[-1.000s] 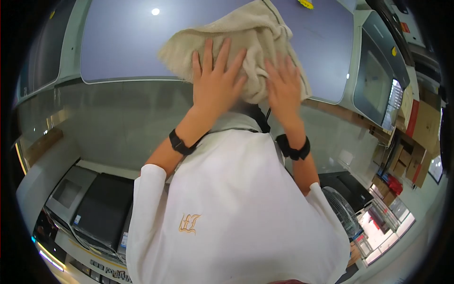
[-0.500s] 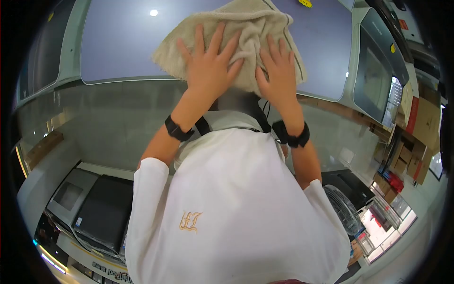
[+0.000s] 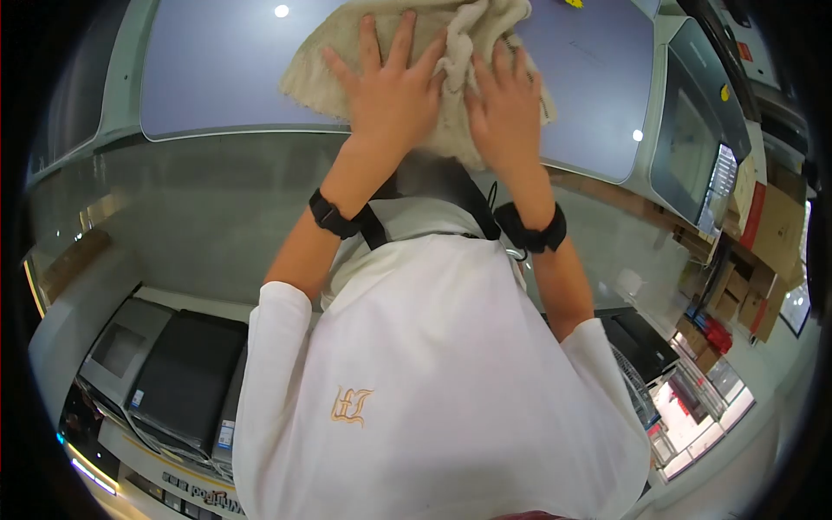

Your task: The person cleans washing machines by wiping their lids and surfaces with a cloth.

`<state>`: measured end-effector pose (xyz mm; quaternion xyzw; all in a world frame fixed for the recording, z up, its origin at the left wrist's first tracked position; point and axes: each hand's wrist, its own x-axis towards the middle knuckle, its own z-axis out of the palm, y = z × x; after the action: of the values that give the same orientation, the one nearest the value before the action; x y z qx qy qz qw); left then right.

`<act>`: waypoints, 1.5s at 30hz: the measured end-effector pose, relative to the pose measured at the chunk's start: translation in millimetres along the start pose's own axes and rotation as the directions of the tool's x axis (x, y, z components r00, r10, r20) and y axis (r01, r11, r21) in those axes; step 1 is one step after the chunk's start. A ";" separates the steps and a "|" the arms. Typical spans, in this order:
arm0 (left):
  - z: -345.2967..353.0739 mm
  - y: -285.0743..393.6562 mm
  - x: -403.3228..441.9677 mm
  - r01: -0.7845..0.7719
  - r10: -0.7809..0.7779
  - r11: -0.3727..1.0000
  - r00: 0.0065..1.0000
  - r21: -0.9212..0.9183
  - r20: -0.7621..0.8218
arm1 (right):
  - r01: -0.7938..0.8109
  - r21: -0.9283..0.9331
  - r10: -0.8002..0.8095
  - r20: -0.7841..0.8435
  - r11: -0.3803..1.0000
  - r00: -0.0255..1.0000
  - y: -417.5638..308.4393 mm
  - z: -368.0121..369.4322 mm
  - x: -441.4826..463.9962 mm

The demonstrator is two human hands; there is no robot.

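The white shirt (image 3: 459, 373) fills the low middle, and the blue top (image 3: 212, 78) spreads out in front of it. The top's near edge has a thin pale rim and runs from side to side. The cloth (image 3: 316, 78) lies on the middle of the top, bunched up between the hands, with its near end poking past that edge. Blue room shows on the left of it, and a bit less on the right. Both arms bend and lean in toward the middle. The left hand (image 3: 394, 104) lies flat on the cloth, its fingers loose, long and spread wide. The right hand (image 3: 509, 113) presses on it too, fingers loose, closer together and pointing away from the body. A yellow thing (image 3: 574, 3) sits far right, partly cut off.
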<state>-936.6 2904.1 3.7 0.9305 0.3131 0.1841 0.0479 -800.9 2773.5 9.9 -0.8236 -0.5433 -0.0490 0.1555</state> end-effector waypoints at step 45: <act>-68.0 -81.9 -30.5 -0.191 0.310 0.899 0.914 -0.393 0.263 | -0.007 0.180 -0.062 0.372 0.984 0.926 -71.4 -39.6 -27.7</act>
<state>-1030.6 2949.4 40.4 0.9560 0.1382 0.0898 0.2428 -873.6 2762.6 54.9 -0.7928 -0.5766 0.1561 0.1209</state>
